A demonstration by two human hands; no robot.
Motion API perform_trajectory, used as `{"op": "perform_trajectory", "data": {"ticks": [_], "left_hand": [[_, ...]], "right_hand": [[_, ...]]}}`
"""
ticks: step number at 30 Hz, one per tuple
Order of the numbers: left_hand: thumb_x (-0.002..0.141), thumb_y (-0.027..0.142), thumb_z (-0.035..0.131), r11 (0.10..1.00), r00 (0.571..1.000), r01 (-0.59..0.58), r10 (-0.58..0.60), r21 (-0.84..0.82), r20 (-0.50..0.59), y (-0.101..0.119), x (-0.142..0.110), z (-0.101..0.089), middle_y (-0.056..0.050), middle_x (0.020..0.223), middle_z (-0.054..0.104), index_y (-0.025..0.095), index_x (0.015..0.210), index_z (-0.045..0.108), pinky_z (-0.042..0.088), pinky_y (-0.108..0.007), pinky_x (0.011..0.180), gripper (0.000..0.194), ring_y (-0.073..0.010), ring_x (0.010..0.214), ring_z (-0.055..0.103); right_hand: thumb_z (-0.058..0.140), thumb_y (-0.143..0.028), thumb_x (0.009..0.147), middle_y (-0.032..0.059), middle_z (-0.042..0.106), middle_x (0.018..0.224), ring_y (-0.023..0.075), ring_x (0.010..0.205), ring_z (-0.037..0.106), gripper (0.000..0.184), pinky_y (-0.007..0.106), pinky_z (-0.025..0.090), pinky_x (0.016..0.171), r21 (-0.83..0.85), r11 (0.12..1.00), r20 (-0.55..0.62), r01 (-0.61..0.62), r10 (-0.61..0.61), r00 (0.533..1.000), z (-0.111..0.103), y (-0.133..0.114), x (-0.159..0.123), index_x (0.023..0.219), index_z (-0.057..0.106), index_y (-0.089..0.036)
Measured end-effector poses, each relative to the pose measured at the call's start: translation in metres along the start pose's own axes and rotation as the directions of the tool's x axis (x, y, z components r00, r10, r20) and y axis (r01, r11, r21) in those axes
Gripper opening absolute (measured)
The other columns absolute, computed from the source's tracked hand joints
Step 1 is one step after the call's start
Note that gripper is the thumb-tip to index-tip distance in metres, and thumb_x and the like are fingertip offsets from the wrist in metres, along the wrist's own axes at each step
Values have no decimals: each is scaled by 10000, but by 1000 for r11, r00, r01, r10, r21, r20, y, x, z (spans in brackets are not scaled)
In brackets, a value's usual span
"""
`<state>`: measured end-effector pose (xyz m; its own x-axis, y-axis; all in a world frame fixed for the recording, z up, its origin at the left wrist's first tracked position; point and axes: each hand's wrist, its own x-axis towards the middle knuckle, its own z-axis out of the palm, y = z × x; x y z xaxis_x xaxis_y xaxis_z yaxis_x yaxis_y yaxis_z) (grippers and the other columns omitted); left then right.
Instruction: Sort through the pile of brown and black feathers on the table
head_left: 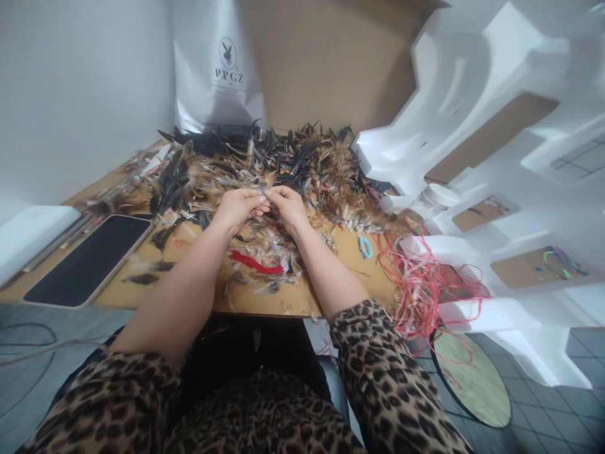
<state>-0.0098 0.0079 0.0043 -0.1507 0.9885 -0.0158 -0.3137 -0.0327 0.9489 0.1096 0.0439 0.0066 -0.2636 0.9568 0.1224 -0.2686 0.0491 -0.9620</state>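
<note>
My left hand [239, 209] and my right hand [288, 207] meet over the middle of the table, thumbs and fingers pinched together. Between the fingertips is what looks like a small brownish feather [268, 179]; its lower end is hidden by the fingers. Behind and around the hands lies a large heap of black, brown and tan feathers [331, 167]. Closer to me, below the wrists, a bundle of red thread [256, 262] rests on loose downy feathers [271, 243].
A phone [89, 260] lies at the table's left. On the right are a blue ring [365, 247], tangled pink-red string [420, 284], a white jar [439, 197] and white molded foam [472, 75]. A silver bag [220, 69] stands behind. A round greenish disc [472, 375] is below right.
</note>
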Motion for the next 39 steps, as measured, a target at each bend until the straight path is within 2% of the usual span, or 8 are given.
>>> {"op": "perform_trajectory", "data": {"ticks": [8,21,25,28,31,34,37,39], "left_hand": [[686,74,674,998,999,38,-38,-40,14,4,-3,-1,-61,587,648,71,666,635,456,-115,473,44,-57,470,585],[677,82,666,995,1000,-11,11,96,-2,7,-4,0,-72,599,659,71,654,650,456,-140,453,29,-78,477,593],[686,121,676,998,994,-61,61,0,-89,11,0,-7,-44,613,656,95,661,624,434,-118,453,63,-53,482,577],[688,166,693,991,981,-89,70,-97,-182,13,5,-13,-36,651,663,109,663,599,420,-108,454,113,-41,501,574],[690,189,697,986,970,-111,80,-125,-230,13,7,-15,-29,651,657,118,657,586,407,-112,442,136,-40,500,568],[699,176,680,984,968,-124,92,-129,-232,11,8,-15,-22,645,651,120,664,587,405,-113,440,114,-38,494,562],[705,172,670,984,970,-125,94,-129,-226,10,8,-15,-20,638,647,116,669,588,400,-111,435,105,-35,486,556],[704,175,669,984,970,-125,94,-130,-223,9,9,-16,-21,640,648,114,671,585,401,-111,436,109,-36,489,557]], "right_hand": [[731,-296,614,-80,503,490,22,433,398,245,163,309,441,10,999,-12,-32,33,999,3,-3,-3,711,565,-143],[726,-316,617,-63,519,561,36,495,434,241,170,354,492,20,1000,18,6,-6,1000,4,3,-1,690,562,-155],[664,-334,685,-49,547,591,49,523,433,205,187,372,543,-120,991,33,66,-62,998,3,3,-1,771,612,-156],[622,-285,715,-22,597,666,78,620,494,132,217,406,655,-441,874,123,204,-167,978,0,6,-1,725,631,-154],[589,-262,731,2,606,731,118,705,523,113,253,407,724,-754,584,256,301,-161,953,-2,10,-3,708,647,-167],[614,-310,717,31,598,840,158,761,533,163,283,411,735,-888,327,311,323,-90,946,0,12,-8,817,662,-192],[591,-303,739,53,594,896,181,790,545,177,301,415,742,-915,232,328,330,-46,943,3,13,-11,866,659,-200],[551,-260,766,53,598,879,178,808,548,135,300,412,761,-907,268,317,326,-76,945,3,14,-9,813,658,-192]]}}
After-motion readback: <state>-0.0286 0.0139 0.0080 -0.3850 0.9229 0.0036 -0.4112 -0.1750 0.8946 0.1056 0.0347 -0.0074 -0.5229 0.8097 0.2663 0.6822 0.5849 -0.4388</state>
